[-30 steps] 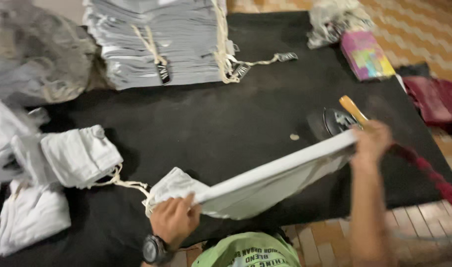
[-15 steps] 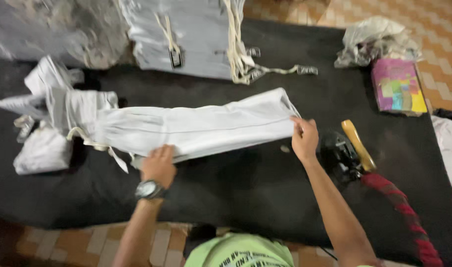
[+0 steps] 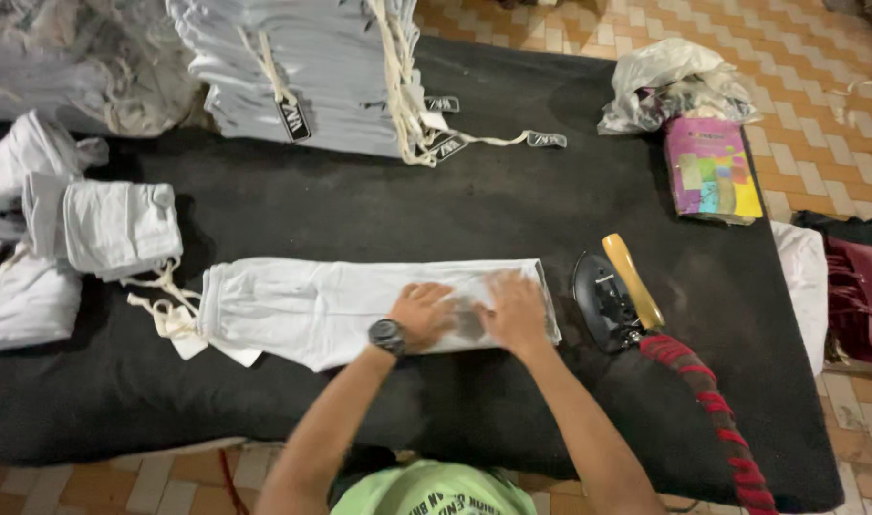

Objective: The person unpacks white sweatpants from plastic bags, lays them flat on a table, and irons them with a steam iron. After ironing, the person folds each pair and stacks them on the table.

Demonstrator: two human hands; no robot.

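Observation:
A pair of white trousers (image 3: pixel 331 305), folded lengthwise, lies flat across a black-covered table (image 3: pixel 379 215), its drawstring waist to the left. My left hand (image 3: pixel 426 313), with a black watch on the wrist, presses palm-down on the leg end of the cloth. Just to the right of it, my right hand (image 3: pixel 515 310) also lies flat on the cloth, fingers spread. Both hands rest near the right end of the trousers and hold nothing.
A black iron (image 3: pixel 612 296) with a yellow handle and red-black cord stands right of the trousers. A tied stack of folded white garments (image 3: pixel 302 72) sits at the back. Loose white garments (image 3: pixel 93 229) lie left. A pink box (image 3: pixel 711 172) and a plastic bag (image 3: pixel 674 81) sit back right.
The trousers, held up by both ends a second ago, now lie flat on the table. Both hands have moved onto the right end and press down.

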